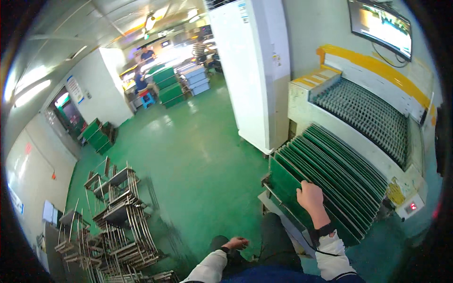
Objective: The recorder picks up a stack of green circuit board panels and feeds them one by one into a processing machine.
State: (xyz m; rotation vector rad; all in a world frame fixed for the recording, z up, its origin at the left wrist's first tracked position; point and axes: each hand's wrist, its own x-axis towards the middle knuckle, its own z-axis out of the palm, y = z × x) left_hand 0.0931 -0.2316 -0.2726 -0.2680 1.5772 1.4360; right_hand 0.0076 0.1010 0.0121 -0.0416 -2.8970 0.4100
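Note:
A row of thin green boards [337, 174] stands on edge, close together, in a rack at my right. My right hand [310, 195] is at the near left boards, its fingers bent and closed over a board's upper edge; the fingertips are partly hidden. A dark strap with a cord circles that wrist. Low in front of my body, my left hand [236, 243] hangs over my lap with its fingers curled in and nothing visible in them.
Behind the rack is a white machine [302, 106] with a bed of rollers [363, 111]. A tall white cabinet [250, 70] stands ahead. Metal racks [122, 212] crowd the floor at left. Green crates [167, 87] and people are farther back; a screen [381, 28] hangs upper right.

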